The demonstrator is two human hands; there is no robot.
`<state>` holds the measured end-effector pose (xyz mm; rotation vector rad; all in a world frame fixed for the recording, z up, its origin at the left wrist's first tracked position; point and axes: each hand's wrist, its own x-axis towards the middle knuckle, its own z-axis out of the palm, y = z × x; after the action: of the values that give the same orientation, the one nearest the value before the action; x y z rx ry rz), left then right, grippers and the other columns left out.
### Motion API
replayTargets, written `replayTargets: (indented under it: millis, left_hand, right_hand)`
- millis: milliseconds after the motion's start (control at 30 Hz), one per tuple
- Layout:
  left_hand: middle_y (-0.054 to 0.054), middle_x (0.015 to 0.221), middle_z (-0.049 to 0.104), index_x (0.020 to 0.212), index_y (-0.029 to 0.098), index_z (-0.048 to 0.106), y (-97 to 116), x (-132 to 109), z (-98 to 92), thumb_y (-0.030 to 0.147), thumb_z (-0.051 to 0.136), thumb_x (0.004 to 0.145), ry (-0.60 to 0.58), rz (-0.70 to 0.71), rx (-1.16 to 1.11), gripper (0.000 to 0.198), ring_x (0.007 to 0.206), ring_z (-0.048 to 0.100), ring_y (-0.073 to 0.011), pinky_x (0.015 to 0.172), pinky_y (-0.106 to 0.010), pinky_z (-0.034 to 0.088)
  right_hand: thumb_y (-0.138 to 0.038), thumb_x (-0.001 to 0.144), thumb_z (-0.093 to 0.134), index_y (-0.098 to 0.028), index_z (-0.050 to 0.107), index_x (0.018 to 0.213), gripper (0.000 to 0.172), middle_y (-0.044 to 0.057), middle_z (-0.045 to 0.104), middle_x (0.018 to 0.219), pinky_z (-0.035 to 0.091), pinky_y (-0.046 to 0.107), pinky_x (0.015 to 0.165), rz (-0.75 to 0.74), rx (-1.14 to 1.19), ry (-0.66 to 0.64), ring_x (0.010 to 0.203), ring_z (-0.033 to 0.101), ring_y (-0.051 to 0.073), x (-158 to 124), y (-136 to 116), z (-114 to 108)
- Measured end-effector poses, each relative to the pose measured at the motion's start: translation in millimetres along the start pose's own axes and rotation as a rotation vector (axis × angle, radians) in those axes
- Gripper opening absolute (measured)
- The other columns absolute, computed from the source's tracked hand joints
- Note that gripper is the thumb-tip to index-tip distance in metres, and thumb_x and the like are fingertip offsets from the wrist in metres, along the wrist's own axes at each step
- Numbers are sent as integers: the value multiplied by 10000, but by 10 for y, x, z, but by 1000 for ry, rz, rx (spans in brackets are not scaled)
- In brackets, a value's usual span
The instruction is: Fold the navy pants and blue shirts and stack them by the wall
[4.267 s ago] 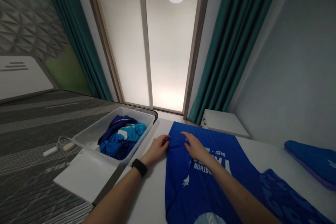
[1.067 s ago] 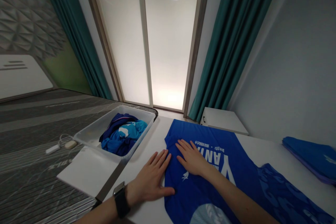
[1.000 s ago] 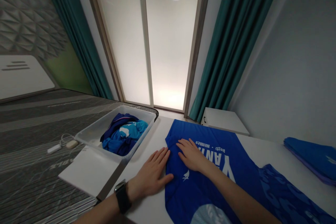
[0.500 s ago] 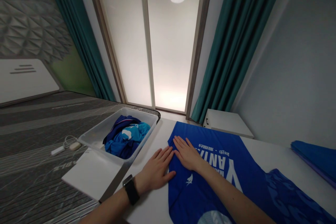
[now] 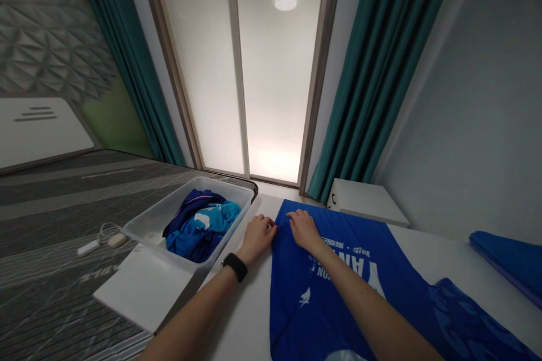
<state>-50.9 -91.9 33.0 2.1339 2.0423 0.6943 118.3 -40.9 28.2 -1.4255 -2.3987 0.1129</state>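
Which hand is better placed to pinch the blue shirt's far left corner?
Left, likely: the left hand rests at that corner of the blue shirt, while the right hand lies further in along the far edge.

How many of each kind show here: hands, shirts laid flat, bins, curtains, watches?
Hands: 2 (left hand, right hand)
Flat shirt: 1
Bin: 1
Curtains: 2
Watch: 1
Total: 7
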Motion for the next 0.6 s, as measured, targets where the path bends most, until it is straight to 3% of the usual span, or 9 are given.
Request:
replayTargets:
  millis: [267, 433, 600]
  left_hand:
    - [-52, 948, 630, 907, 210, 684, -42, -66, 86, 332, 566, 922, -22, 14, 10, 170, 960, 584, -226, 807, -335, 386]
    - [-49, 943, 631, 891, 207, 676, -46, -62, 94, 343, 562, 928, -37, 5, 17, 181, 945, 594, -226, 798, -339, 377]
    - [-48, 919, 642, 856, 189, 667, -60, -68, 94, 357, 511, 957, -31, -9, 11, 249, 905, 611, -215, 791, -336, 374]
  right_hand:
    - [-399, 929, 489, -189, 636, 788, 292, 97, 656, 928, 393, 374, 822, 96, 25, -15, 956, 566, 257, 156, -67, 133]
    - [-288, 915, 508, -202, 599, 838, 147, 58, 651, 939, 394, 308, 782, 60, 102, 26, 933, 573, 206, 125, -109, 200]
    - [-252, 970, 388, -202, 552, 944, 173, 54, 655, 971, 376, 316, 813, 1, 129, 78, 951, 581, 205, 71, -114, 225]
